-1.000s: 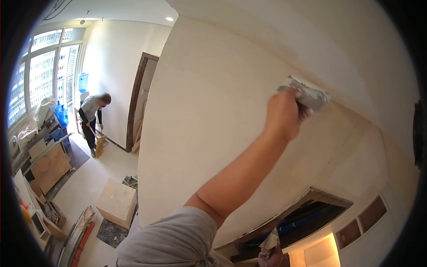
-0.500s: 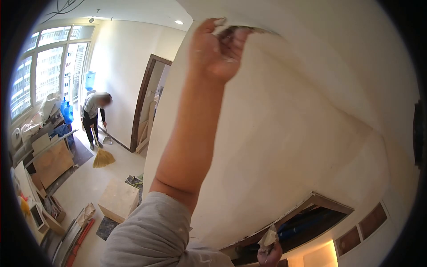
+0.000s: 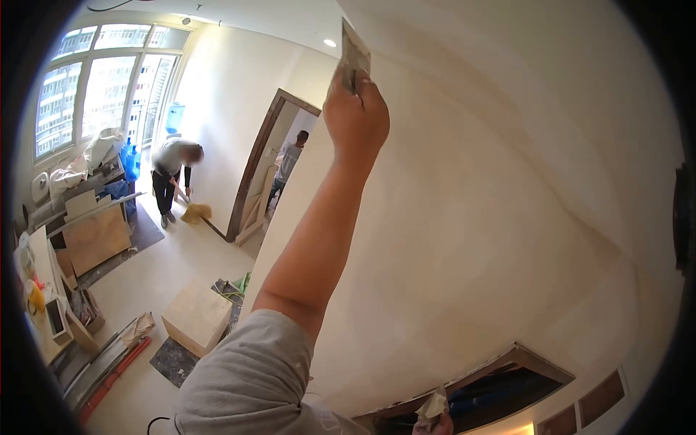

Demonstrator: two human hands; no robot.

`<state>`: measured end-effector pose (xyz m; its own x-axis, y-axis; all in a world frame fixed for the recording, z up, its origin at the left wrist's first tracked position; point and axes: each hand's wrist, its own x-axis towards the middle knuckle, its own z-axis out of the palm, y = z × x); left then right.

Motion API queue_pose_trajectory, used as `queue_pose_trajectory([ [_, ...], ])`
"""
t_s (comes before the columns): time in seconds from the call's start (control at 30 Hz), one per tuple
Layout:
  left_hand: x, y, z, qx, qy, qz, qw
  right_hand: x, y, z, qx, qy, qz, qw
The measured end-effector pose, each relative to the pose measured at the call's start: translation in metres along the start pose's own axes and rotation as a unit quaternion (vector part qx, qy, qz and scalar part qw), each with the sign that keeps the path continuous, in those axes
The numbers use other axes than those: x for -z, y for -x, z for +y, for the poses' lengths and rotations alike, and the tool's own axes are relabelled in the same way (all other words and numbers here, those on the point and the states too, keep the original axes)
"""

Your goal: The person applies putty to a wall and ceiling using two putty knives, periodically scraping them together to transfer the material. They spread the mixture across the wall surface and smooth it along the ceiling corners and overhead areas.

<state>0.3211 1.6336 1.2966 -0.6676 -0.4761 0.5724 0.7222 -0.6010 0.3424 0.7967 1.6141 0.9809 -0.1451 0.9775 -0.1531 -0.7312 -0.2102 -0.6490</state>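
Note:
My left arm reaches up along the wall, and my left hand (image 3: 357,109) is closed around a putty knife (image 3: 355,52). Its grey, smeared blade points upward, overlapping the wall's upper left edge beside the ceiling. Low in view, my right hand (image 3: 438,425) grips a second, putty-smeared scraper (image 3: 432,407), partly cut off by the frame's bottom. Behind that scraper lies a dark framed opening (image 3: 500,391) in the wall. The cream wall (image 3: 449,239) carries darker, damp-looking patches along its upper edge.
A person (image 3: 174,170) sweeps with a straw broom (image 3: 196,213) near the windows. Another person (image 3: 288,167) stands beyond the doorway (image 3: 250,167). Below are a wooden box (image 3: 194,319), red pipes (image 3: 119,377) and leaning boards (image 3: 96,239).
My left hand has turned, bringing the putty knife blade upright at the wall's left edge. The view has shifted, the broom has moved toward the wall, and a person now shows through the doorway.

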Motion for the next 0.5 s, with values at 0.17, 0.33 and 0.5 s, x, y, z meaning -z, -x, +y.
queue_pose_trajectory([
  [0.17,-0.03,-0.011,0.012,0.02,0.046,0.03,0.998,0.039,-0.01,-0.005,-0.026,-0.047,0.001,0.999],
  [0.33,-0.063,0.037,0.046,-0.005,0.095,0.011,0.995,0.07,-0.026,0.0,0.0,-0.017,-0.047,0.999],
  [0.5,-0.067,0.086,0.077,-0.056,0.148,-0.045,0.986,0.025,-0.018,0.011,0.002,-0.003,0.05,0.999],
])
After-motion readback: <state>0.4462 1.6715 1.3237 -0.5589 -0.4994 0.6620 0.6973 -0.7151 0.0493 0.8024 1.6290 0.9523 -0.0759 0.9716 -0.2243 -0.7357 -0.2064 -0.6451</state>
